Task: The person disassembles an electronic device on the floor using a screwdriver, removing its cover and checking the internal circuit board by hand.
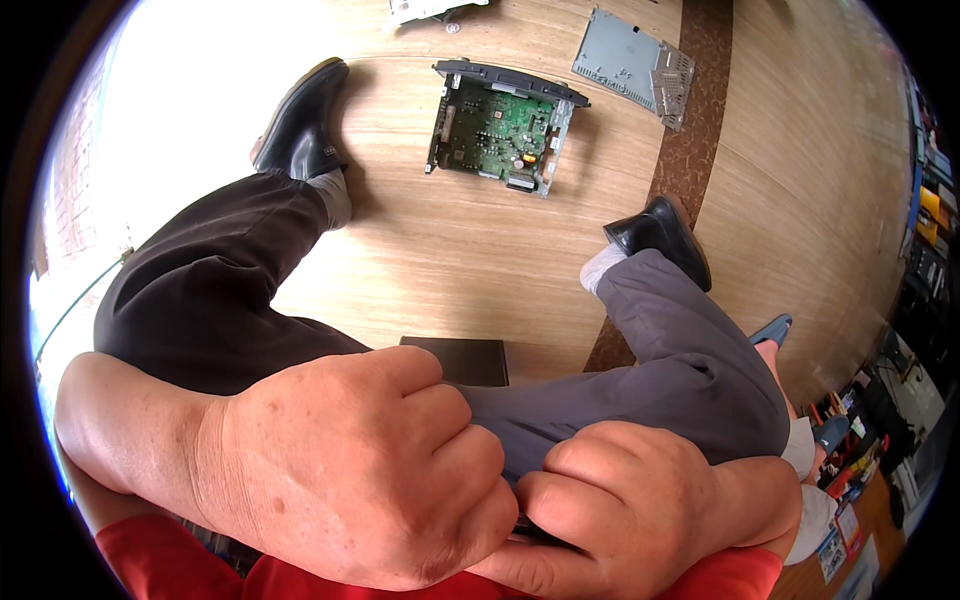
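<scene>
My left hand (365, 470) is closed, its knuckles up, close in front of my red shirt. Right beside it, my right hand (625, 490) is closed too, with the fingers curled in. A small dark thing (548, 535) shows between the two hands by the right fingers; most of it is hidden, so its kind cannot be made out. Beyond my hands, an opened electronic unit (500, 130) lies on the floor between my feet. It has a green circuit board, metal sides and a dark curved front panel along its far edge.
A grey metal cover plate (620, 62) with a perforated bracket (672, 85) lies at the far right. Another metal part (430, 10) is cut off at the top edge. A dark flat box (460, 358) sits near my lap. Another person's slippered foot (772, 330) is at right, beside cluttered shelves.
</scene>
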A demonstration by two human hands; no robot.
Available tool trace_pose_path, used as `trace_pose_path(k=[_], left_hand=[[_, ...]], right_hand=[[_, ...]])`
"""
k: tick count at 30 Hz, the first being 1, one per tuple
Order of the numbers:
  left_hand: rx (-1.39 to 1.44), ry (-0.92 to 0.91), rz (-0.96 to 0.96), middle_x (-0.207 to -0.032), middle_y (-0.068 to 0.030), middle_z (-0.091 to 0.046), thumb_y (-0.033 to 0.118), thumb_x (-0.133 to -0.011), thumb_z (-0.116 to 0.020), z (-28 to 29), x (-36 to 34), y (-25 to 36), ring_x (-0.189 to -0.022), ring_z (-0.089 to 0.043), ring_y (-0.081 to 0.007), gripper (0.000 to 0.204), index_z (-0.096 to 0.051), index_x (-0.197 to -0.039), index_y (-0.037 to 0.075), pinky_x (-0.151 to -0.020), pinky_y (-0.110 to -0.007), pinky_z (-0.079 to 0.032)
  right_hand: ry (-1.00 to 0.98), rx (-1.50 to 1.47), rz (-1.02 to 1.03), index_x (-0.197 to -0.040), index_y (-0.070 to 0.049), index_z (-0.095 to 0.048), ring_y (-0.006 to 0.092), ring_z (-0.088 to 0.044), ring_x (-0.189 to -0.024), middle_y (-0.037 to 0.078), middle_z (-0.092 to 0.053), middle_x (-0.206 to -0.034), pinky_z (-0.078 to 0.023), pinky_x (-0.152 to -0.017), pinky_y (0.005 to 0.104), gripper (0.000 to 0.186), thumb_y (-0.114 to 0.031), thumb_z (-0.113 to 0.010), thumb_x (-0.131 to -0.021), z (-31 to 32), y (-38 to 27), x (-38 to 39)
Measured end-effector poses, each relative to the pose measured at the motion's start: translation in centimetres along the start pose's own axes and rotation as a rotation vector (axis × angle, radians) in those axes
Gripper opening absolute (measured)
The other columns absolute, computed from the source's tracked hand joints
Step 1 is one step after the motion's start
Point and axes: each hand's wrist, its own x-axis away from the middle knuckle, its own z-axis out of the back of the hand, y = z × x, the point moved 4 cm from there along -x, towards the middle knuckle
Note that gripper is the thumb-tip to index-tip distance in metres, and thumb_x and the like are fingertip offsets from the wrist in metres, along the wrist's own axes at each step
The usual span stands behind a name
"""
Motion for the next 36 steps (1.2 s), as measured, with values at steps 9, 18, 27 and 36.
trace_pose_path(k=[9,18,27,36], left_hand=[[-0.023,-0.022,0.007,-0.061,0.0010,-0.038,0.023,-0.061,-0.066,-0.2,0.5,0.1,-0.052,-0.046,-0.0152,0.021,-0.052,-0.064,0.008,-0.049,-0.030,-0.041],[-0.058,-0.017,-0.002,-0.062,0.0010,-0.039,0.024,-0.062,-0.065,-0.3,0.7,0.0,-0.052,-0.046,-0.0153,0.021,-0.052,-0.065,0.007,-0.049,-0.030,-0.039],[-0.078,-0.031,-0.003,-0.062,0.0006,-0.040,0.024,-0.066,-0.066,-0.3,0.7,-0.1,-0.052,-0.046,-0.0151,0.022,-0.053,-0.067,0.007,-0.048,-0.030,-0.039],[-0.065,-0.025,0.003,-0.062,0.0001,-0.040,0.024,-0.065,-0.067,-0.3,0.7,-0.1,-0.052,-0.047,-0.0157,0.022,-0.053,-0.066,0.007,-0.049,-0.031,-0.042]], right_hand=[[-0.013,0.054,0.077,-0.113,-0.020,-0.073,0.0203,-0.050,-0.065,0.002,-0.045,-0.077,-0.041,-0.053,0.0322,0.030,-0.016,-0.069,-0.083,-0.2,0.5,0.3],[0.007,0.002,0.004,-0.107,-0.018,-0.072,0.0200,-0.051,-0.064,0.001,-0.049,-0.077,-0.042,-0.053,0.0320,0.026,-0.016,-0.070,-0.082,-0.2,0.4,0.2],[-0.028,0.014,0.035,-0.101,-0.017,-0.072,0.0194,-0.052,-0.063,0.000,-0.050,-0.076,-0.042,-0.052,0.0316,0.021,-0.016,-0.071,-0.079,-0.1,0.5,-0.1],[-0.027,0.041,0.034,-0.099,-0.018,-0.072,0.0193,-0.052,-0.064,0.000,-0.048,-0.075,-0.043,-0.053,0.0317,0.019,-0.017,-0.070,-0.080,-0.1,0.4,-0.3]])
